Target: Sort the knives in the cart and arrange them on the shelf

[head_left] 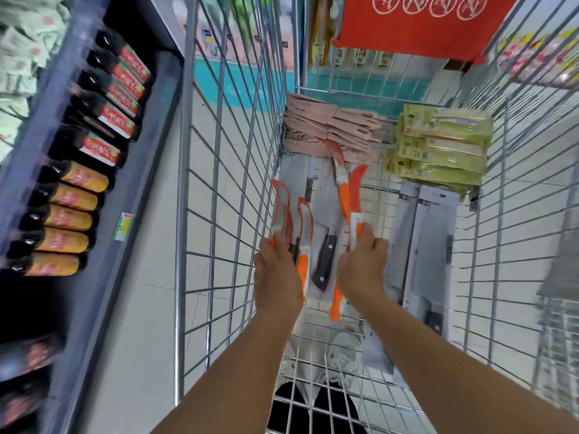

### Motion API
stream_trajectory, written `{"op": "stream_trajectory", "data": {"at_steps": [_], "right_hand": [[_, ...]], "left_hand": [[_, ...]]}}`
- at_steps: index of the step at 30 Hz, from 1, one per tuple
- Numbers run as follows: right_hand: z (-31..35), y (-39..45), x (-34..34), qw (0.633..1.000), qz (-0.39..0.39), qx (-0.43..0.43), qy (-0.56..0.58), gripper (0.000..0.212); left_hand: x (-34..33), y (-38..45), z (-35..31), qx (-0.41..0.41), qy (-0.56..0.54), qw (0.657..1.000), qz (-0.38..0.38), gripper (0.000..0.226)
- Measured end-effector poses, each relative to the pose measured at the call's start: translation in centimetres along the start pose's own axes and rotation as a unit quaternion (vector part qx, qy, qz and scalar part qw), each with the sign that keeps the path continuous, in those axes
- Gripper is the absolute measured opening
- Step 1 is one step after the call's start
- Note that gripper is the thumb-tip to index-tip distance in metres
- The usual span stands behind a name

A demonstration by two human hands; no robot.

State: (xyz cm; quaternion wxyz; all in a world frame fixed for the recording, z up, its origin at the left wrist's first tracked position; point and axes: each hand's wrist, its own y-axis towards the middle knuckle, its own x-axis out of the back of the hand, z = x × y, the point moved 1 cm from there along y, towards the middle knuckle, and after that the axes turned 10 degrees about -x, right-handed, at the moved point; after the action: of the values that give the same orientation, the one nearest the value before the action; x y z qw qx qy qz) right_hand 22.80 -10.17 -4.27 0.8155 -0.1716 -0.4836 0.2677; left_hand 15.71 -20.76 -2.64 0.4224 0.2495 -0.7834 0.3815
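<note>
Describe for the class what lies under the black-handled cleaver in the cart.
The black-handled cleaver lies on grey flat knife packs spread over the cart's wire floor, with orange-handled knives beside it. How many packs lie beneath is hidden by the cleaver and both hands.

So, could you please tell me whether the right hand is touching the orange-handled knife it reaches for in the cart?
Touching. The head view shows the right hand with fingers curled round the handle of the orange-handled knife, with no gap between them.

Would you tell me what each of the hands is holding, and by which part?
Left hand grips orange-handled knives at their handle ends; right hand grips another orange-handled knife by its handle.
</note>
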Motion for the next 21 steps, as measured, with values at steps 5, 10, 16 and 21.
{"op": "stream_trajectory", "data": {"at_steps": [5,10,16,21], "right_hand": [[1.2,-2.7,-3.2,0.99,0.063,0.12,-0.046,0.048],[1.3,-3.2,-3.5,0.973,0.118,0.169,-0.109,0.043],[-1.0,-2.7,-0.7,0.997,0.03,-0.037,-0.064,0.048],[-1.9,-2.8,-1.3,0.991,0.083,-0.097,-0.037,0.065]], "left_hand": [[0.7,-0.1,-0.3,-0.01,-0.032,0.999,-0.005,0.057],[1.4,-0.4,0.0,-0.133,0.039,0.989,0.047,0.055],[0.4,0.6,-0.1,-0.173,0.144,0.966,0.128,0.059],[1.0,-0.2,0.1,-0.168,0.133,0.968,0.129,0.064]]}}
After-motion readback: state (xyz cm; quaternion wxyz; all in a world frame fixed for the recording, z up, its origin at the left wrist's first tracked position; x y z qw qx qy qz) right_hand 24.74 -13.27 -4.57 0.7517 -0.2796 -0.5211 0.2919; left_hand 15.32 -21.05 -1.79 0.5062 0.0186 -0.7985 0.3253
